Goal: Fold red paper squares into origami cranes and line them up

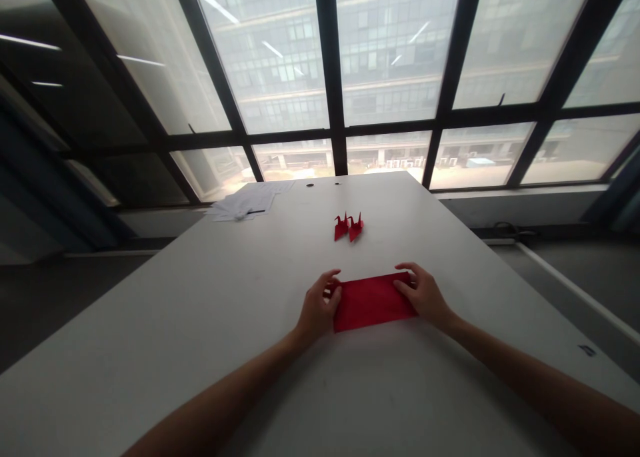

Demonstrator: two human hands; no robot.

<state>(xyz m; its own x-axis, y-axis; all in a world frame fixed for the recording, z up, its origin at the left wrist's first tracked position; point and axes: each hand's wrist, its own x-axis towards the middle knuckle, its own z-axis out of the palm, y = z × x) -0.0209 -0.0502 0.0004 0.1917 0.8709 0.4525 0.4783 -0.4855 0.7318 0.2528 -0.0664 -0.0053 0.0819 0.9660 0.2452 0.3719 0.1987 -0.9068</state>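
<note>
A red sheet of paper (373, 302), apparently folded to an oblong, is held over the white table between my two hands. Its left edge is in my left hand (320, 302), thumb on the near face and fingers curled behind. My right hand (423, 294) grips the right end the same way, with the index finger reaching past the top corner. Beyond the paper stand two red origami cranes, a left crane (341, 228) and a right crane (355, 228), side by side and seemingly touching. Neither hand touches them.
The white table (200, 310) runs away from me toward large black-framed windows (337, 77). Loose white papers (245, 200) with a dark pen (256, 212) lie at its far left. A small dark label (587, 350) is near the right edge. Blue curtains (45, 170) hang at the left.
</note>
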